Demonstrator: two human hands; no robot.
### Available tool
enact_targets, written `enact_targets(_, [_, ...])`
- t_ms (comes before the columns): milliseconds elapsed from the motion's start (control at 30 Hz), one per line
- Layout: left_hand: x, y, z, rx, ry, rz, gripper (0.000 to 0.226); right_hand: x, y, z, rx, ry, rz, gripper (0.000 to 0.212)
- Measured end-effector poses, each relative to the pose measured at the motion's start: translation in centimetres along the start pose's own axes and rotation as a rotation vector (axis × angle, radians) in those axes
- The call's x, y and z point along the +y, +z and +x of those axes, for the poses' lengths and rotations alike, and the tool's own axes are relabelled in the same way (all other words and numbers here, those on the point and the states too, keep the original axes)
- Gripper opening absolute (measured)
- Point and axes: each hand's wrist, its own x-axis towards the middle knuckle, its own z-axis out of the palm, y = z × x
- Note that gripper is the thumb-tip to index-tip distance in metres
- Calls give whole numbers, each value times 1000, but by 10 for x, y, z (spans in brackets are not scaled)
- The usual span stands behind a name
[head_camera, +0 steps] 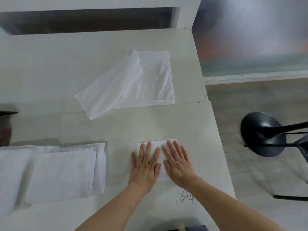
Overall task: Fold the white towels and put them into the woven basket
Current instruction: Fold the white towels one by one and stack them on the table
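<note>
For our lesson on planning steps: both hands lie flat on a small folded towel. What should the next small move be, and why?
Probably lift the folded towel off the table. The left hand and right hand press it flat with straight fingers, so this fold looks finished. No basket shows in this view, so where it goes cannot be told.

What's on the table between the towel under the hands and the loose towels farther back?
Nothing: in the head view only bare table separates the folded towel from the loose towels.

Illegible pen scrawl on table (pixel 166 124).
</note>
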Motion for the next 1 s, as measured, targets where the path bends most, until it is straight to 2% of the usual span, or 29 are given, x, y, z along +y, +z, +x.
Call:
enact_targets(267, [1,-17,2,-141,16,-37,66,-4,-17,0,-87,16,38,62])
enact_targets(333, [2,-30,-2,-125,-15,-120,67,-8,-26,1,-98,51,101,63])
enact_targets(433, [1,-40,-15,7,-263,-349,62,-14,-38,0,-33,178,191,64])
enact_targets(500, [1,-42,-22,37,-419,-515,58,-16,-40,-7,25,256,240,60])
enact_targets(600, [5,-45,-23,-32,-477,-747,59,-22,-42,-17,17,371,431,56])
enact_targets(733, [7,-48,-17,-30,-587,-825,57,-30,-51,-21,9,497,672,53])
enact_targets(867, [9,-71,-22,-65,-568,-905,57,-31,-60,-21,-1,569,782,51])
enact_targets(1000, [11,-92,-34,20,-511,-959,51,-40,-63,-24,-10,629,941,44])
